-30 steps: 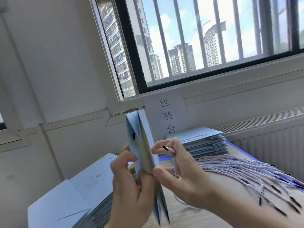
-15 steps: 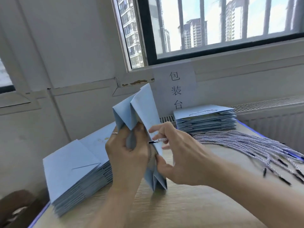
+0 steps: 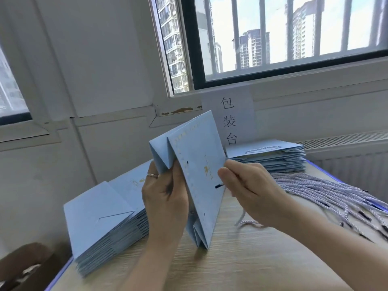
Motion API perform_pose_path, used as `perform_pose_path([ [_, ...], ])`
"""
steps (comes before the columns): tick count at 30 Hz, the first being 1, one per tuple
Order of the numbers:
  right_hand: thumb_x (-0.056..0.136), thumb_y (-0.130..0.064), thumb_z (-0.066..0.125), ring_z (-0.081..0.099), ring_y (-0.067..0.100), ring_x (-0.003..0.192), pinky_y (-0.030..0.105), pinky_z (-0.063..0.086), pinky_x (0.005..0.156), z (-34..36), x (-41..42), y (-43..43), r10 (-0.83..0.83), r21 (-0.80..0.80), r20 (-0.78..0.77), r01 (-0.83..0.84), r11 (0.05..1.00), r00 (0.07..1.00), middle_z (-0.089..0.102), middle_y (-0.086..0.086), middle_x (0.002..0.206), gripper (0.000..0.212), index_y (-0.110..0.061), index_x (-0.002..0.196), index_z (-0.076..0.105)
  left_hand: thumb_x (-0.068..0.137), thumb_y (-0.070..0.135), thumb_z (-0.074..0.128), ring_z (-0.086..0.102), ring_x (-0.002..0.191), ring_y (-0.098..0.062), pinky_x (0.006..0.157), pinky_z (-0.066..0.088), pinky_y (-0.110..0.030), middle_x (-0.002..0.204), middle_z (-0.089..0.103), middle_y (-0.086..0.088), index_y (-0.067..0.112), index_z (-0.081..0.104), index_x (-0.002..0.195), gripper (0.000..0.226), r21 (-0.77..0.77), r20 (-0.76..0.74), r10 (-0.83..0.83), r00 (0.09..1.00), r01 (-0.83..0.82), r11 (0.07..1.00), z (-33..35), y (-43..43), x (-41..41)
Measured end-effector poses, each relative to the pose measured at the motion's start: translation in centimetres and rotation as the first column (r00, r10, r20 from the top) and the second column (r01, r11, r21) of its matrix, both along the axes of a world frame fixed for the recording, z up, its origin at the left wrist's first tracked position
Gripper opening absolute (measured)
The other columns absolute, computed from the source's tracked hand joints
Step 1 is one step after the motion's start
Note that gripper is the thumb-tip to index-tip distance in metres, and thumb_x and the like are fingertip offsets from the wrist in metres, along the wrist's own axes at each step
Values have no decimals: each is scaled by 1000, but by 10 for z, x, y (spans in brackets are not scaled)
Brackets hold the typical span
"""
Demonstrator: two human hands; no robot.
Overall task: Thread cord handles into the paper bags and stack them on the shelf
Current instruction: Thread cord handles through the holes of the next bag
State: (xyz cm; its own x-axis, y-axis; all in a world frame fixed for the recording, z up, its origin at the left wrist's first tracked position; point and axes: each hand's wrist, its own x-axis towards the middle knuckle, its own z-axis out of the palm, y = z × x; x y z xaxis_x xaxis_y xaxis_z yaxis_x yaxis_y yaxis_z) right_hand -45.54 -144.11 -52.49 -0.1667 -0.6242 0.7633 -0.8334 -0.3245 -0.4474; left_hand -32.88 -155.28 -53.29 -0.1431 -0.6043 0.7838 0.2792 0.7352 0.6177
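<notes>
Head view. The bag point(image 3: 195, 164) is mid-frame, upright and folded flat, with gussets fanned at top left. Its lower corner is down at the table point(image 3: 241, 267); contact can't be told.

The left hand point(image 3: 165, 198) grips the bag's left fold, thumb on the front panel. Its fingers go behind the paper and are mostly hidden. A ring point(image 3: 152, 175) shows on one finger.

The right hand point(image 3: 247, 185) is at the bag's right edge and pinches the black tip of a cord point(image 3: 219, 186) against the front panel. I can't make out the bag's hole. The rest of the cord is hidden by the hand; a blurred loop shows on the table under the wrist.

Left of the bag is a stack point(image 3: 100, 217) of flat bags that overhangs the table's left edge. Behind and right of the bag is a back stack point(image 3: 270, 156) with a cord lying on top. Right of the bag, a cord pile point(image 3: 327, 192) fans out and is cut off by the frame edge, with blurred tips.

Below the bag there is bare tabletop between the forearms. Both forearms are cut off at the bottom of the frame.

Behind the bag, a paper sign point(image 3: 228, 120) on the wall is partly covered by the bag's top. A barred window point(image 3: 273, 38) is above it and a radiator point(image 3: 346, 162) is far right. Far left and below the bag is a blurred brown shape point(image 3: 27, 267) that I can't identify.
</notes>
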Motion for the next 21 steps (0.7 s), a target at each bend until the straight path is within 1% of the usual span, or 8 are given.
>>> perform_pose_path([
  [6, 99, -47, 50, 31, 7, 43, 13, 24, 45, 12, -2, 3, -37, -106, 31, 40, 994, 999, 42, -11, 52, 31, -29, 75, 57, 92, 49, 49, 56, 98, -14, 72, 45, -14, 89, 67, -3, 32, 75, 75, 36, -51, 41, -43, 998, 45, 998, 1, 2, -2],
  [8, 97, -47, 55, 36, 6, 42, 11, 26, 46, 18, -1, 3, -33, -145, 69, 42, 989, 997, 46, -17, 50, 32, -23, 79, 65, 91, 51, 50, 56, 93, -7, 69, 43, -10, 90, 66, -5, 35, 76, 78, 33, -54, 44, -42, 998, 45, 998, 2, 3, -3],
  [11, 90, -45, 57, 39, 7, 45, 10, 29, 49, 34, -1, 2, -68, -181, 60, 77, 980, 996, 48, -15, 49, 35, -14, 82, 72, 88, 52, 54, 59, 89, -8, 67, 45, -14, 90, 64, 10, 30, 76, 81, 32, -32, 6, -66, 998, 66, 997, 2, 2, -5],
  [12, 89, -46, 58, 40, 8, 45, 13, 31, 49, 38, -2, 1, -74, -183, 65, 84, 979, 995, 51, -10, 50, 35, -15, 82, 73, 88, 54, 56, 59, 91, -9, 68, 45, -13, 93, 63, 12, 30, 76, 82, 32, -35, -7, -73, 997, 73, 997, 3, 2, -6],
  [14, 87, -46, 62, 46, 18, 48, 25, 40, 49, 43, -4, -3, -60, -169, 131, 82, 982, 990, 61, 4, 58, 26, -22, 82, 71, 85, 65, 57, 58, 90, -10, 68, 44, -10, 96, 65, 1, 35, 77, 81, 36, -34, -12, -88, 996, 88, 996, 4, 3, -5],
  [16, 88, -37, 68, 46, 20, 50, 25, 40, 51, 39, -3, -7, -34, -175, 198, 70, 982, 980, 62, 11, 62, 13, -26, 80, 67, 82, 71, 57, 58, 91, -14, 68, 44, -10, 97, 64, -11, 39, 77, 83, 38, -13, -3, -106, 994, 106, 994, 3, 2, -4],
  [18, 89, -27, 71, 41, 9, 49, 17, 36, 51, 29, 1, -10, 23, -179, 270, 27, 984, 963, 58, 3, 58, 12, -28, 79, 65, 82, 63, 60, 60, 96, -16, 71, 46, -12, 101, 64, -13, 40, 78, 86, 30, 21, -11, -133, 991, 133, 991, 2, 2, -3],
  [21, 89, -25, 70, 36, 6, 50, 16, 33, 51, 17, 10, -9, 88, -168, 315, -35, 985, 945, 50, -10, 55, 14, -30, 77, 64, 90, 51, 62, 59, 100, -11, 73, 46, -10, 106, 65, -13, 30, 79, 84, 28, 55, -1, -136, 991, 136, 989, 1, 2, -4],
])
